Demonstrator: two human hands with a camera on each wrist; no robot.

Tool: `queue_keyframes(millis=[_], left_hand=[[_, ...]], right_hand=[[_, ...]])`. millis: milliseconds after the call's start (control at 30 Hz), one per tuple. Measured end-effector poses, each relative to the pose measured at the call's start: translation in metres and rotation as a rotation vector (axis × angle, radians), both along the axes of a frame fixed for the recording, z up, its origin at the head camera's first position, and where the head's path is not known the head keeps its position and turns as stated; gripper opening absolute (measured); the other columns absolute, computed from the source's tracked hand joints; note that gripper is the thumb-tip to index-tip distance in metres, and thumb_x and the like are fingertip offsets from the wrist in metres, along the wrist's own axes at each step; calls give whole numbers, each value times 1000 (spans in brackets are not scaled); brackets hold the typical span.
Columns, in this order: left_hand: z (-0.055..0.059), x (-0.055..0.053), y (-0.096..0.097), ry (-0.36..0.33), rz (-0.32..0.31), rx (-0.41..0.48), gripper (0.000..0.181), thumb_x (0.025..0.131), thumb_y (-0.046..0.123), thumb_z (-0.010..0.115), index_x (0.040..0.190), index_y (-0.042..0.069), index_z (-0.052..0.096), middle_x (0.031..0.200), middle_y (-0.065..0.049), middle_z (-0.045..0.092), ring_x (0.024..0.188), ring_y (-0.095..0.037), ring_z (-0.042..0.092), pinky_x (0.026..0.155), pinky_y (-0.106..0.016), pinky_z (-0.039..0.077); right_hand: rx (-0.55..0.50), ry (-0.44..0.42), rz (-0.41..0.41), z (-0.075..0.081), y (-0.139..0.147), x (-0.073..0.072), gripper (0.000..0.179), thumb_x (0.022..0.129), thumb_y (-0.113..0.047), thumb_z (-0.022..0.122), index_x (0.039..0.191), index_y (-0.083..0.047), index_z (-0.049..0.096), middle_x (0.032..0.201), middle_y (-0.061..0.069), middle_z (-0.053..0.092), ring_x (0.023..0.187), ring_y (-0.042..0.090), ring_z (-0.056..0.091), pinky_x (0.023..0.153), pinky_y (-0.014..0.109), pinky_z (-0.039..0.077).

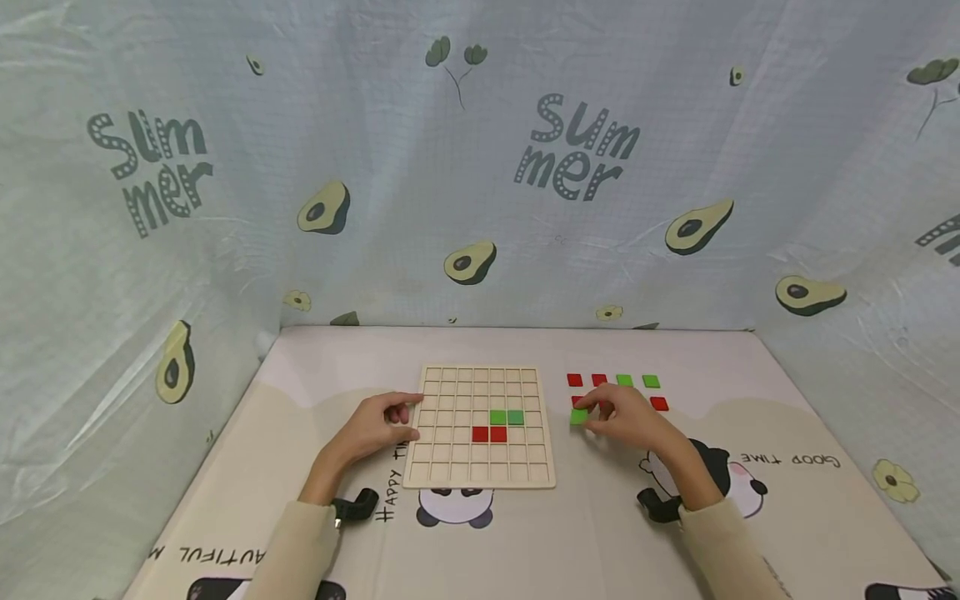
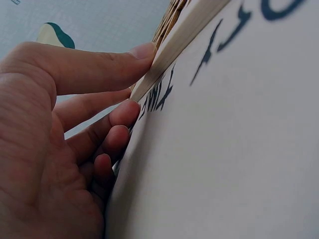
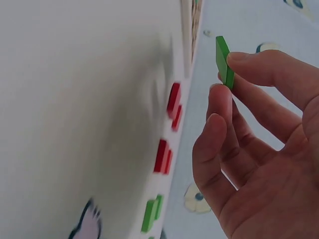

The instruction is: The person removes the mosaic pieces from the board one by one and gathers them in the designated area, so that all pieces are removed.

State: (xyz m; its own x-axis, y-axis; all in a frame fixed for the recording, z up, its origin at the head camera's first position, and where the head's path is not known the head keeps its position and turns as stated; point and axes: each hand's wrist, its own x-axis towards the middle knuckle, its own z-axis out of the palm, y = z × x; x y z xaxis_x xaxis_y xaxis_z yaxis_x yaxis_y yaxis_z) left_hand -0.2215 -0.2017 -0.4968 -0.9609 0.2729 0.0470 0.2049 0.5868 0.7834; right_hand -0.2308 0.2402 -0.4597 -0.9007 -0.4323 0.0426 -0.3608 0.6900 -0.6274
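Note:
A light wooden grid board (image 1: 480, 484) lies flat on the table; two green square tiles (image 1: 498, 417) and two red square tiles (image 1: 480, 434) sit in its cells. At the board's left edge, my left hand (image 1: 378, 425) touches the side with thumb and index fingertip spread apart. In the left wrist view the thumb (image 2: 114, 69) rests against the board's edge (image 2: 174, 47), the other fingers bent below it. To the right of the board, my right hand (image 1: 626, 417) pinches a green tile (image 3: 224, 62) between thumb and fingers, held above the table.
Beyond my right hand lie several loose tiles in rows: red tiles (image 1: 574, 380) and green tiles (image 1: 651, 382), with a red tile (image 1: 658, 403) right of the fingers. A printed cloth covers the table (image 1: 600, 533). Patterned curtains (image 1: 390, 167) close in the back and sides.

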Motion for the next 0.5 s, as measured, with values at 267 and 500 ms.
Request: queue_keyframes(millis=[267, 500], left_hand=[[0, -1, 1, -4, 3, -2, 63, 78, 14, 85, 136, 3, 66, 89, -6, 59, 81, -17, 50, 74, -25, 39], [1, 0, 0, -2, 4, -2, 63, 77, 14, 84, 136, 3, 66, 89, -6, 59, 81, -17, 50, 73, -25, 39]], right_hand=[[-10, -64, -11, -7, 15, -1, 25, 86, -5, 73, 110, -9, 76, 105, 4, 71, 85, 17, 57, 67, 26, 50], [-11, -116, 27, -11, 19, -4, 23, 86, -7, 74, 109, -9, 77, 106, 4, 71, 87, 16, 59, 71, 25, 51]])
